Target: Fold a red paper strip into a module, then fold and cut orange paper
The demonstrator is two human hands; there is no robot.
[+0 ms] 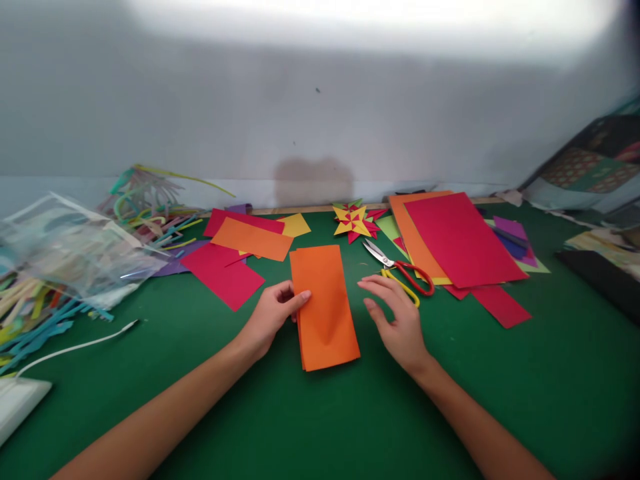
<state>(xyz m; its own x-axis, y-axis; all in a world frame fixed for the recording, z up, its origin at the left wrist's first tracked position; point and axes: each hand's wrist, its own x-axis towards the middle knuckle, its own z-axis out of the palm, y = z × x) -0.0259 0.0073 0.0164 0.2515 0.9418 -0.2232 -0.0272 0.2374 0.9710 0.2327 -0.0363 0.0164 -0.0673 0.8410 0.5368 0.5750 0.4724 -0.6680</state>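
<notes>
My left hand point(275, 308) pinches the left edge of a folded sheet of orange paper point(325, 313), thumb on top and fingers underneath. Along its left and lower edges a second layer peeks out slightly. To the right of the paper, my right hand point(395, 317) hovers with thumb and fingers apart and nothing between them. Just beyond that hand lie scissors point(393, 262) with red and yellow handles, their blades pointing up and left. A folded paper star point(353, 221) in yellow, red and green rests behind the orange paper.
Red paper sheets point(465, 237) overlap orange ones at the right. More cut paper pieces point(225, 272) lie at the left. A clear plastic bag point(75, 240) and colourful paper strips point(45, 310) cover the far left, near a white cable point(75, 348). A dark object point(600, 280) sits far right.
</notes>
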